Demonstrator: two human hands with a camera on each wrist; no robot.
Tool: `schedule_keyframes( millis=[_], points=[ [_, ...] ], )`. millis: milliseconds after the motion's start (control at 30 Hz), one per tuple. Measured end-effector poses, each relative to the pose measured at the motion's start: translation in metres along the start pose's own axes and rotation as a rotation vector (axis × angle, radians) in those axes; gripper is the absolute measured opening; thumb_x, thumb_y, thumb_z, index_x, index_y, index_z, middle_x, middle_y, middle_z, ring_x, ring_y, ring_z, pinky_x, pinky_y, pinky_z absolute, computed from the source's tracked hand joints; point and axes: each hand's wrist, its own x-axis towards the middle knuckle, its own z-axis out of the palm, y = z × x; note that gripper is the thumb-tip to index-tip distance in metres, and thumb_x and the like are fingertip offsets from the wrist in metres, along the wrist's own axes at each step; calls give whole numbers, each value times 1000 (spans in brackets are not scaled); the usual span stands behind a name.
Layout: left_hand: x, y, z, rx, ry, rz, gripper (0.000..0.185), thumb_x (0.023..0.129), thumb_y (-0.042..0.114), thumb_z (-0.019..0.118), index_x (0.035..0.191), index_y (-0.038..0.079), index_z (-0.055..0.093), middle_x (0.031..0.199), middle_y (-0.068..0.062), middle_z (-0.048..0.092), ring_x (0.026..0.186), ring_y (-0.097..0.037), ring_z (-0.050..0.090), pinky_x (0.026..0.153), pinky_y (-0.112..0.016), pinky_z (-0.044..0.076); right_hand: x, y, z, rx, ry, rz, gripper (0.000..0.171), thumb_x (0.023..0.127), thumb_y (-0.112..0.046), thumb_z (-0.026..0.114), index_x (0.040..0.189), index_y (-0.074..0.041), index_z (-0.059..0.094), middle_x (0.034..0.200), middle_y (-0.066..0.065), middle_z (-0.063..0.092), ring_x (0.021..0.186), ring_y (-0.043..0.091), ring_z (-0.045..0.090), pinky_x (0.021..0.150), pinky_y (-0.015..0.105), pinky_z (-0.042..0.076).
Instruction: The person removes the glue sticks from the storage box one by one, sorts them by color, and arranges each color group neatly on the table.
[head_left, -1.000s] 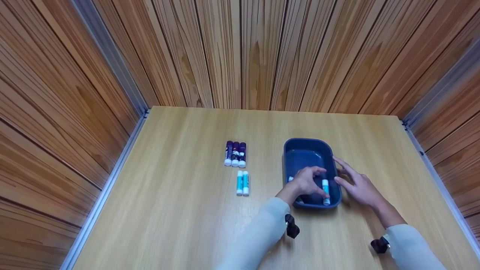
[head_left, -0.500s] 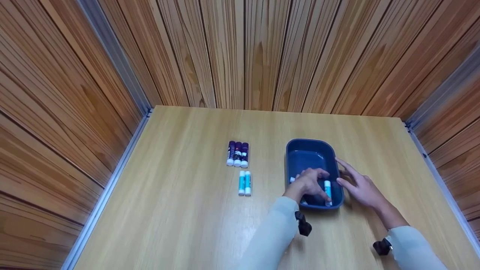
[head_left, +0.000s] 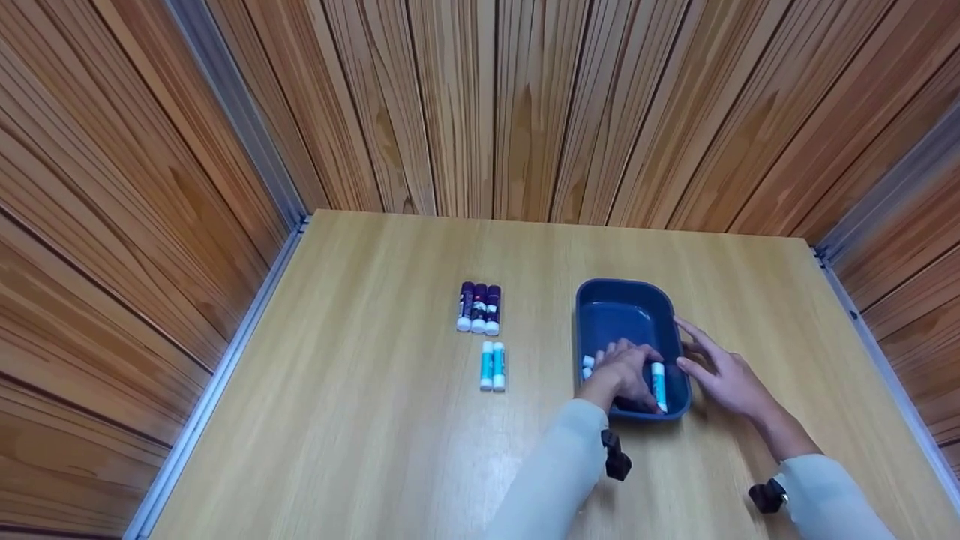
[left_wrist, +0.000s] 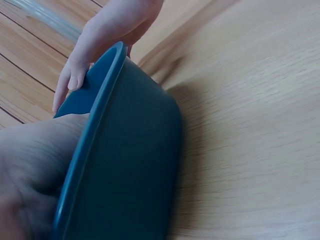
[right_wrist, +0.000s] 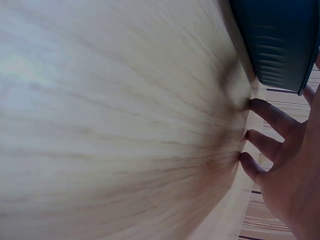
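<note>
Teal-and-white stick (head_left: 658, 384) just right of my left hand (head_left: 627, 373), long axis near-to-far; left hand's nearer.

Left's down in the near half of the bin (head_left: 619, 316), thumb and forefinger spread toward the stick's ends; can't tell if it has hold of anything, my hand blocks the view. Stick's near the bin's near right corner, along the right wall. Right hand (head_left: 726, 379) is outside that wall, fingers apart, no grip, thumb and forefinger at the rim. Beyond the bin's left edge, on the desk (head_left: 360, 412): two teal sticks (head_left: 487, 366), then three purple sticks (head_left: 479, 300) farther off.
</note>
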Motion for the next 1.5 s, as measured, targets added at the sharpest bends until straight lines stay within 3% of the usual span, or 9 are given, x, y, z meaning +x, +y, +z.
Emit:
schedule_keyframes(
  millis=[367, 633, 900, 1233, 1500],
  points=[
    [5, 0, 3, 59, 7, -2, 67, 90, 43, 97, 147, 43, 61, 155, 11, 56, 137, -12, 50, 122, -30, 43, 0, -1, 0, 9, 22, -28, 72, 119, -33, 58, 182, -28, 23, 168, 35, 53, 154, 62, 52, 122, 87, 35],
    [-2, -6, -10, -111, -67, 28, 63, 96, 39, 91, 151, 43, 63, 157, 8, 58, 147, -16, 46, 139, -42, 34, -1, -1, 0, 4, 17, -23, 72, 119, -35, 57, 182, -29, 21, 168, 35, 53, 154, 62, 52, 122, 90, 33],
    [-2, -10, -15, -183, -110, 27, 67, 95, 37, 91, 154, 46, 61, 165, 9, 54, 157, -19, 41, 142, -47, 30, -1, 2, 2, 9, 6, -6, 72, 120, -39, 54, 182, -31, 19, 171, 34, 50, 157, 63, 49, 123, 89, 32],
    [-4, -4, -26, -202, -101, 30, 68, 93, 35, 95, 153, 43, 63, 159, 9, 58, 146, -17, 49, 129, -48, 49, 1, -1, -1, 16, 10, -3, 73, 119, -38, 56, 182, -30, 20, 170, 34, 51, 156, 63, 49, 123, 89, 32],
    [-5, 0, -34, -196, -139, 13, 70, 94, 32, 94, 155, 41, 61, 161, 10, 60, 144, -16, 52, 126, -48, 53, -1, -1, 0, 40, 0, -7, 72, 120, -36, 55, 182, -31, 19, 171, 34, 50, 156, 62, 49, 123, 88, 33]
  ],
)
